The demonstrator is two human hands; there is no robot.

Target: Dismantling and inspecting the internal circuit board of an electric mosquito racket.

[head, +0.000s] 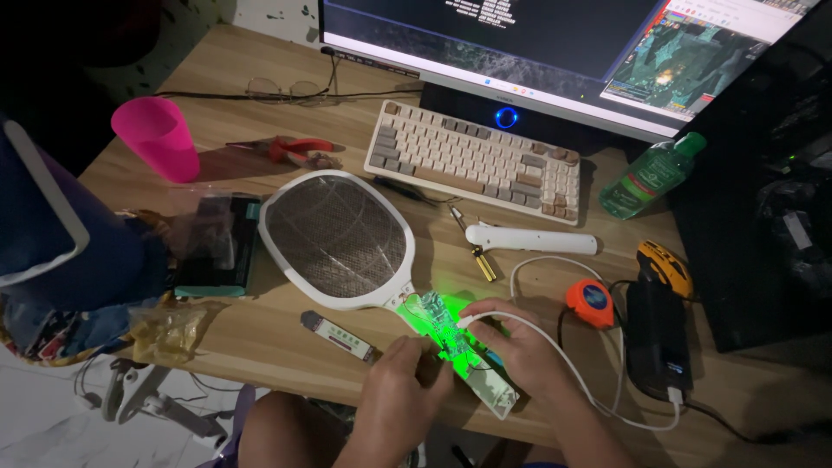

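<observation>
A white racket-shaped electric swatter [336, 236] lies on the wooden desk [260, 186], its handle opened so a circuit board [438, 325] shows, lit bright green. My left hand [400, 386] rests at the near side of the open handle, fingers curled against the board. My right hand [511, 342] holds a white cable [607, 407] with its plug pushed against the handle's right side. The detached white handle cover [530, 239] lies behind, beside a small yellow-handled screwdriver [478, 257].
A beige keyboard [475, 161] and monitor [555, 52] stand at the back. A pink cup [158, 137], red pliers [290, 149], glasses [279, 87], a green bottle [652, 175], an orange tape measure [589, 301], a black power bank [657, 334] and a small labelled stick [340, 335] surround the swatter.
</observation>
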